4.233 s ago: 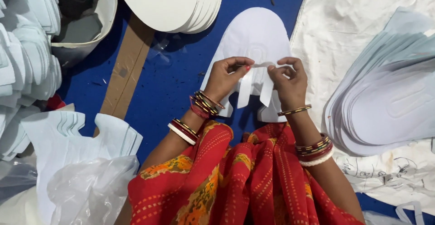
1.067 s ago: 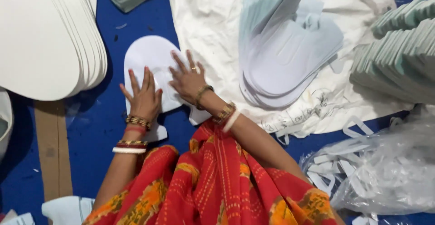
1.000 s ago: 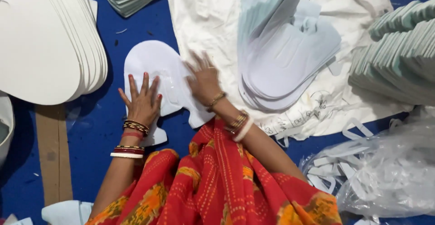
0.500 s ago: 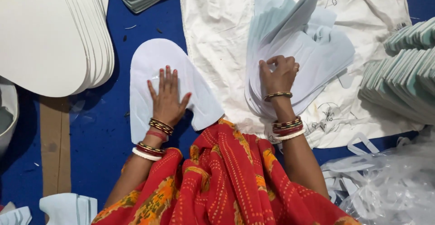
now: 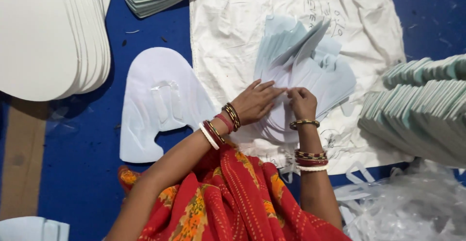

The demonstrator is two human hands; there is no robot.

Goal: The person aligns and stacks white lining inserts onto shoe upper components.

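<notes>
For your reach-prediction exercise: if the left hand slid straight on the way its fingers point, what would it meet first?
Probably the right hand: the left hand points rightward across the fanned white sheets, and its fingertips lie almost against it.

Both forearms reach forward and converge, bangles at each wrist. The left hand [image 5: 256,102] lies palm down, fingers [image 5: 272,91] stretched flat toward the right. The right hand [image 5: 302,103] is curled, its fingertips apparently pinched together beside the left's.

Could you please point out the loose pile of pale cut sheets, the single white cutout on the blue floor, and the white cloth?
pile of pale sheets [image 5: 315,71], head view, upper middle.
white cutout [image 5: 150,100], head view, centre.
white cloth [image 5: 228,32], head view, bare left part.
</notes>
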